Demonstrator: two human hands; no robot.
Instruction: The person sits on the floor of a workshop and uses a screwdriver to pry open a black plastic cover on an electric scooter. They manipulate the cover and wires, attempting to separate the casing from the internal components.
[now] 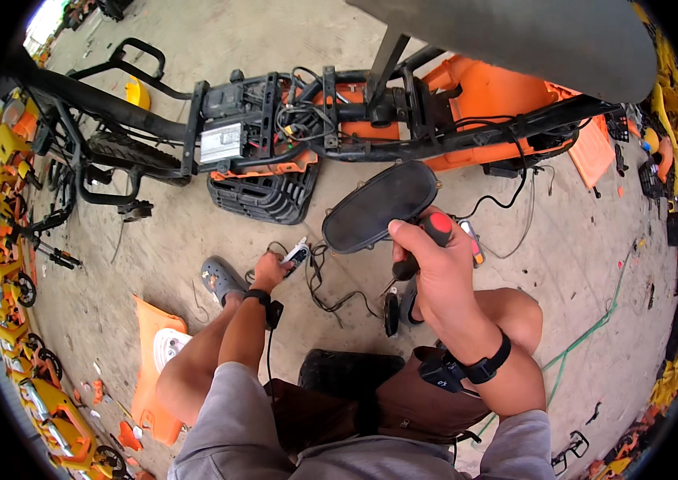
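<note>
My left hand (267, 272) is closed on a small white and dark device (299, 254) low over the floor, near loose cables (319, 288). My right hand (433, 264) is closed around a screwdriver (437, 229) with a red-and-black handle and also grips a dark oval panel (371, 204), its thumb over the panel's lower right edge. Beyond both hands lies a black vehicle frame (259, 112) with orange body panels (499, 92), exposed wiring and a silver box (221, 144). A black ribbed plastic part (255, 196) is under the frame.
An orange panel with a white disc (171, 346) lies beside my left leg. A green cord (587, 336) crosses the floor at right. Rows of yellow vehicles and parts (7, 256) line both sides. A large dark curved piece (515, 40) overhangs the top right.
</note>
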